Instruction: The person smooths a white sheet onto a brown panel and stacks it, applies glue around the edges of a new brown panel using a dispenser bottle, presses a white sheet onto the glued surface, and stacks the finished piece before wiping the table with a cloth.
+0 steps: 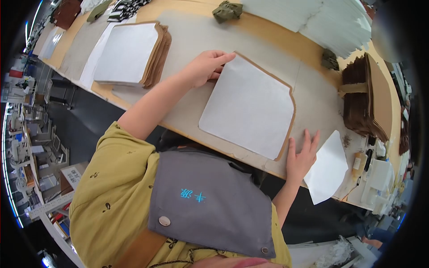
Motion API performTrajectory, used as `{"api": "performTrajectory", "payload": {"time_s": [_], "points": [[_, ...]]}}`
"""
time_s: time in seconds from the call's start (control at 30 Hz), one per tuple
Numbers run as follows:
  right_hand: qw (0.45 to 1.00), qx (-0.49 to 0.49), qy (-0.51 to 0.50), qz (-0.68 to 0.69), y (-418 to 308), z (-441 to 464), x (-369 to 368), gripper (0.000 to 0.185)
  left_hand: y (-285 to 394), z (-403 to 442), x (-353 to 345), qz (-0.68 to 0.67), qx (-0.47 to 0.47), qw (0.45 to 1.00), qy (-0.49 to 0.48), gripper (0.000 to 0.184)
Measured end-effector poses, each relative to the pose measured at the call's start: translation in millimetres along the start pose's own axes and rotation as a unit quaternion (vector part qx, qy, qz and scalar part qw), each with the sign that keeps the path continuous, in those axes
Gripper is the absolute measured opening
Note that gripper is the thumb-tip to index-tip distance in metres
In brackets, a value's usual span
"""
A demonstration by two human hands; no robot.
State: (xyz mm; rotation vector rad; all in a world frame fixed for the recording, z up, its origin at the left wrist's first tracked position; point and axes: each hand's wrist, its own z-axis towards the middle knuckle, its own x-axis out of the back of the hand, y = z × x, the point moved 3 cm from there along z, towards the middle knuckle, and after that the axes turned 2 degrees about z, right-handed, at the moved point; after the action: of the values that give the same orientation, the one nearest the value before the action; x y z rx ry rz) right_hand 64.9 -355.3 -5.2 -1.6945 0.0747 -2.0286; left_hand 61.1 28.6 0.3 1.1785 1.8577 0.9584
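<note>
A flat brown panel with a white sheet over it (pixel 248 107) lies on the table in front of me, its brown edge showing along the far and right sides. At the panel's upper left corner, my left hand (pixel 206 67) is closed, pinching the corner between thumb and fingers. My right hand (pixel 301 158) rests by the lower right edge with its fingers spread, holding nothing. Beside it, a loose white sheet (pixel 330 167) hangs partly past the table edge. To the left stands a stack of similar brown panels topped with white (pixel 127 53).
On the right, dark brown pieces bound with a tan band (pixel 355 94) stand in a bundle. Crumpled olive cloth (pixel 227 12) lies at the back near a large white sheet (pixel 321 22). A small bottle (pixel 359 163) sits at the right end of the table (pixel 192 33).
</note>
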Motion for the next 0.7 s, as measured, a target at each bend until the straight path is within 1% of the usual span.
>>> {"api": "performTrajectory", "payload": {"time_s": [0.03,0.1,0.13,0.2,0.23,0.3,0.33,0.37,0.4,0.43,0.5,0.53,0.6,0.67,0.7], "points": [[1.0,-0.002,0.003,-0.006,-1,0,0,0.055,-3,-6,3,-0.003,0.004,1.0,0.005,0.03],[1.0,-0.001,0.007,-0.011,-1,2,0,0.055,-8,-19,2,-0.004,0.006,0.999,-0.032,0.04],[1.0,-0.001,0.006,-0.014,-1,2,0,0.055,-10,-28,1,-0.006,0.007,1.0,-0.029,0.04],[1.0,0.004,0.004,-0.017,1,2,0,0.055,-16,-49,-1,0.114,0.01,0.993,-0.03,0.037],[0.999,0.016,0.013,-0.027,3,1,0,0.052,-23,-55,-3,0.113,0.008,0.993,-0.026,0.037],[0.998,0.044,0.029,-0.021,3,6,-3,0.049,-28,-63,-3,0.239,-0.077,0.967,-0.046,0.03],[0.999,0.035,0.023,-0.008,8,6,-4,0.051,-28,-67,-2,0.242,-0.084,0.966,-0.028,0.03],[1.0,0.025,0.016,0.004,9,5,-5,0.052,-23,-70,-5,0.319,-0.167,0.933,0.009,0.028],[1.0,0.017,0.01,0.009,6,5,-2,0.051,-15,-74,-5,0.392,-0.246,0.885,0.044,0.028],[0.999,0.028,0.012,0.017,5,4,-2,0.051,-8,-76,-2,0.394,-0.249,0.883,0.057,0.028],[1.0,0.014,-0.001,0.024,5,4,-1,0.052,20,-92,2,0.347,-0.401,0.841,0.105,0.024],[1.0,0.009,0.002,0.026,2,4,2,0.049,36,-101,9,0.348,-0.406,0.837,0.114,0.024],[0.999,0.027,0.014,0.027,3,3,1,0.047,73,-121,37,0.299,-0.286,0.903,0.119,0.025],[0.999,0.04,0.024,0.027,7,3,-1,0.045,99,-131,78,0.272,-0.275,0.909,0.155,0.027],[0.998,0.052,0.036,0.018,8,2,-2,0.044,103,-128,110,0.206,-0.296,0.921,0.15,0.031]]}}
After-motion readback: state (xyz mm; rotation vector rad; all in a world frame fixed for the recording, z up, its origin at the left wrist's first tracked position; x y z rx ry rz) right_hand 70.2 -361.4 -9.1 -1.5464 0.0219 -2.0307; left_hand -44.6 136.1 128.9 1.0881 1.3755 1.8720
